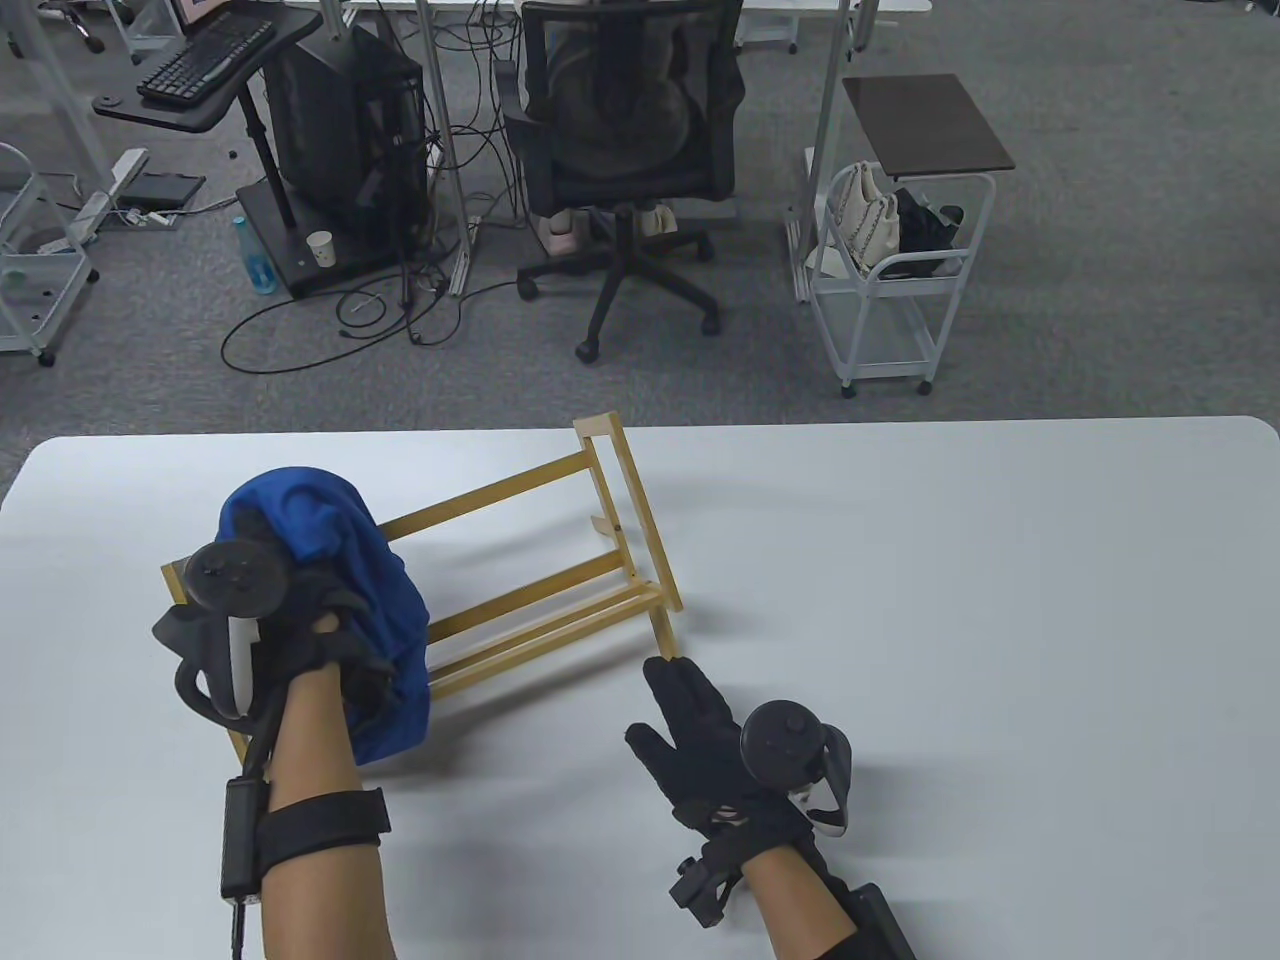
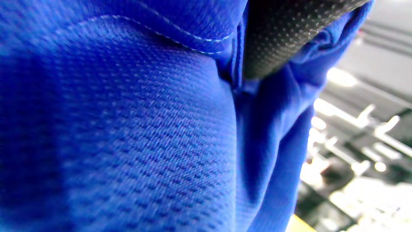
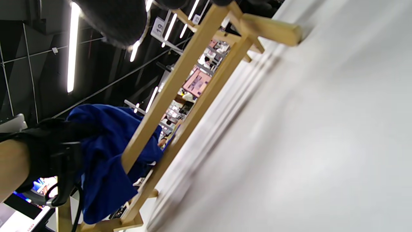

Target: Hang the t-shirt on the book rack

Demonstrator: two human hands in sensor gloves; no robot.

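Observation:
A wooden book rack (image 1: 560,560) stands on the white table (image 1: 950,600), left of centre. A blue t-shirt (image 1: 340,570) is bunched over the rack's left end. My left hand (image 1: 330,640) grips the shirt there. In the left wrist view the blue fabric (image 2: 128,129) fills the frame with one gloved finger (image 2: 276,38) pressed into it. My right hand (image 1: 690,720) lies open with fingers stretched out, fingertips beside the rack's near right post, holding nothing. The right wrist view shows the rack (image 3: 180,96), the shirt (image 3: 106,161) and my left hand (image 3: 51,154).
Beyond the table's far edge stand an office chair (image 1: 630,150), a white trolley (image 1: 890,270) with bags, and a computer stand (image 1: 330,140) with cables on the floor. The table's right half is bare white surface.

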